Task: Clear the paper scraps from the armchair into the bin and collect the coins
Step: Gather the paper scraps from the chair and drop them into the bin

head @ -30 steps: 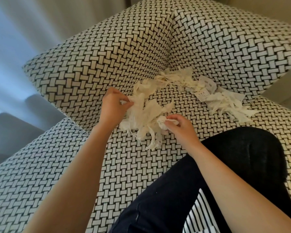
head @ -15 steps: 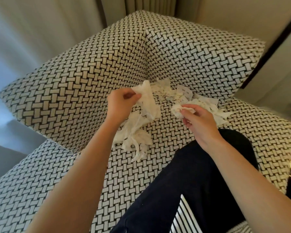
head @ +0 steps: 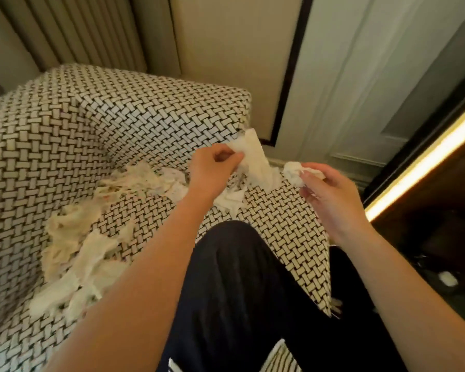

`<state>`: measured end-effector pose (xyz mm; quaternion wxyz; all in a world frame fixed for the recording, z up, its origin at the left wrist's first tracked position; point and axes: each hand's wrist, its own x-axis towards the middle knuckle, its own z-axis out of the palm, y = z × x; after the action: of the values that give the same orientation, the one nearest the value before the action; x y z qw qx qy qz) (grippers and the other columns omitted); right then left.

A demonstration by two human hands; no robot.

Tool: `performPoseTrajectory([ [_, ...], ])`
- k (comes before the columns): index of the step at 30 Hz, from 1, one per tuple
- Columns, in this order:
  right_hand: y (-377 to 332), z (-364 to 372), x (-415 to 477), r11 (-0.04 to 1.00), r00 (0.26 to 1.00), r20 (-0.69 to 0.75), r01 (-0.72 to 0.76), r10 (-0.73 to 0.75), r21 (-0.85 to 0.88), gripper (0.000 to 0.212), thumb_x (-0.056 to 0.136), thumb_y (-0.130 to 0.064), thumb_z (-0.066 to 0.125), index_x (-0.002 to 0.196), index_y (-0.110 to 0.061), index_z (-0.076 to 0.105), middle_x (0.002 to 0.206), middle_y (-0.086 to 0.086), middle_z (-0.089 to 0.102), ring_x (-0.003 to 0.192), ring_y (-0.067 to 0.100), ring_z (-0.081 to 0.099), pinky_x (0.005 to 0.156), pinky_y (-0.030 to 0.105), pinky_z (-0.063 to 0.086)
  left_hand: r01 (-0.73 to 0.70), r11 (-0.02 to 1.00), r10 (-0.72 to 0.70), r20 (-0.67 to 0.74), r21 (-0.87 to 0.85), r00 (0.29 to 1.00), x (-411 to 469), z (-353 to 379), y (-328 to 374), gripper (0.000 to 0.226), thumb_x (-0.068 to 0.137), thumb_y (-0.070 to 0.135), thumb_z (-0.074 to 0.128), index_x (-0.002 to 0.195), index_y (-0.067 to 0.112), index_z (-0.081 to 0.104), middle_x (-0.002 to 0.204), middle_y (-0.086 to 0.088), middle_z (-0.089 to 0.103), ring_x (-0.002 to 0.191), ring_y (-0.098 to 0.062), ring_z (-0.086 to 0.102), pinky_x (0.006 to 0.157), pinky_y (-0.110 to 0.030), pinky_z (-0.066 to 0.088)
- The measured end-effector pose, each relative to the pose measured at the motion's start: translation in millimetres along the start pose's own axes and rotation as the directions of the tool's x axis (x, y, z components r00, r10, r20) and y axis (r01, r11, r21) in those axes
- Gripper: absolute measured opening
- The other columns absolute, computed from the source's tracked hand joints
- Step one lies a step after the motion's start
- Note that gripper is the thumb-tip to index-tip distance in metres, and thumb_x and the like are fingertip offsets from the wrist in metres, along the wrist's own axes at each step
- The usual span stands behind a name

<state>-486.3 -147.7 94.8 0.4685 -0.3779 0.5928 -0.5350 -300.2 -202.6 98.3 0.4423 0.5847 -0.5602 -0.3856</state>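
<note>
Above armchair [head: 124, 116], scraps [head: 254, 157] in left hand [head: 212, 169], right hand [head: 330, 200]

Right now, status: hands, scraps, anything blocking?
Left hand grips a paper wad; right hand holds a crumpled scrap. Many scraps left on the armchair seat. No bin or coins in view.
</note>
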Motion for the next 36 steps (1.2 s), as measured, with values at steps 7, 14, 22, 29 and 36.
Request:
performPoseTrajectory([
  [7, 21.6, -106.5, -3.4, 0.998, 0.964, -0.261, -0.066, 0.059, -0.016, 0.012, 0.092, -0.019, 0.058, 0.097, -0.028, 0.065, 0.106, -0.008, 0.063, 0.103, 0.009, 0.058, 0.088, 0.023, 0.048, 0.097, 0.99, -0.069, 0.254, -0.1, 0.965, -16.2, 114.1, 17.2, 0.009, 0.086, 0.017, 0.066, 0.078, 0.022, 0.065, 0.078, 0.003, 0.065, 0.075, -0.012, 0.061, 0.085, -0.033, 0.054],
  [14, 72.7, -184.9, -17.9, 0.979, 0.899, -0.394, -0.201, 0.192, 0.019, 0.011, 0.092, -0.024, 0.059, 0.1, -0.029, 0.065, 0.108, -0.006, 0.062, 0.105, 0.011, 0.057, 0.084, 0.023, 0.046, 0.178, 0.983, -0.143, 0.448, -0.037, 0.883, -42.7, 209.9, -1.5, 0.007, 0.087, 0.016, 0.064, 0.082, 0.014, 0.068, 0.081, -0.001, 0.065, 0.078, -0.014, 0.06, 0.081, -0.03, 0.053],
  [22, 127.4, -222.7, -20.1, 0.926, 0.8, -0.466, -0.334, 0.377, 0.175, 0.012, 0.091, -0.017, 0.06, 0.102, -0.02, 0.064, 0.11, 0.0, 0.061, 0.104, 0.014, 0.057, 0.084, 0.024, 0.048, 0.307, 0.945, -0.314, 0.565, 0.111, 0.763, -65.6, 263.5, -30.2, 0.031, 0.09, 0.021, 0.061, 0.119, 0.013, 0.061, 0.113, -0.004, 0.063, 0.106, -0.019, 0.06, 0.097, -0.033, 0.048],
  [29, 159.0, -222.4, -9.4, 0.851, 0.73, -0.437, -0.448, 0.525, 0.274, 0.023, 0.091, -0.014, 0.06, 0.114, -0.009, 0.06, 0.115, 0.01, 0.06, 0.104, 0.021, 0.058, 0.081, 0.028, 0.047, 0.377, 0.903, -0.412, 0.668, 0.208, 0.62, -76.3, 263.7, -39.7, 0.043, 0.093, 0.029, 0.055, 0.134, 0.021, 0.049, 0.132, -0.003, 0.053, 0.12, -0.019, 0.05, 0.102, -0.032, 0.041],
  [36, 155.8, -206.5, 0.6, 0.731, 0.691, -0.244, -0.621, 0.68, 0.282, 0.06, 0.09, -0.038, 0.059, 0.143, -0.022, 0.034, 0.149, 0.004, 0.035, 0.135, 0.033, 0.035, 0.108, 0.047, 0.034, 0.331, 0.919, -0.387, 0.655, 0.215, 0.648, -69.4, 247.8, -41.8, 0.038, 0.096, 0.027, 0.049, 0.133, 0.021, 0.051, 0.132, 0.0, 0.054, 0.121, -0.017, 0.05, 0.104, -0.033, 0.04],
])
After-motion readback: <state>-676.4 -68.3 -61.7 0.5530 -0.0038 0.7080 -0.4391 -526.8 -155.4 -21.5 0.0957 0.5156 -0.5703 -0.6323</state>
